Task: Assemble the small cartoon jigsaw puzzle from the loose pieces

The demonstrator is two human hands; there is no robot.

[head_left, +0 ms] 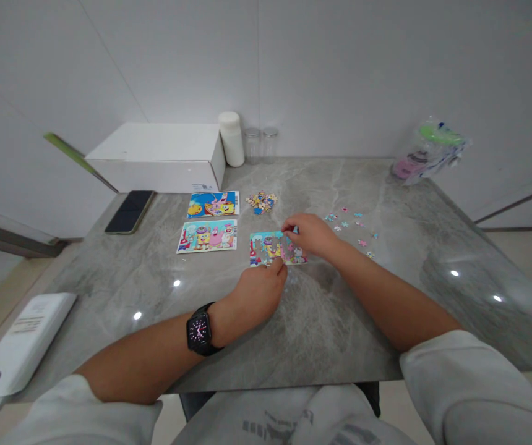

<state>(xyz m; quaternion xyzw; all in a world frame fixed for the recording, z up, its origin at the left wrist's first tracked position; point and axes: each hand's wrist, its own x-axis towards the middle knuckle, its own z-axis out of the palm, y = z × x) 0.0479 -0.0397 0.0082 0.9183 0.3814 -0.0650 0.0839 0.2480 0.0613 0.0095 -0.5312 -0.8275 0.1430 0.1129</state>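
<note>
A partly assembled jigsaw puzzle (273,245) with cartoon figures lies on the grey marbled table, with grey gaps showing between its pieces. At its lower edge rests my left hand (262,287), fingers curled and pressed together, the tips touching the border; whatever they may grip is hidden. My right hand (310,235) is over the puzzle's upper right part, thumb and forefinger pinched together. Anything between those fingertips is too small to make out. Several loose puzzle pieces (362,243) are scattered to the right. Left of the puzzle is a matching picture card (207,236).
Behind are another picture card (213,204) and a heap of puzzle pieces (261,202). A white box (154,154), white bottle (232,139) and two glasses (261,146) stand at the back. A phone (130,212) and white device (25,340) lie left; a plastic bag (428,152) sits back right.
</note>
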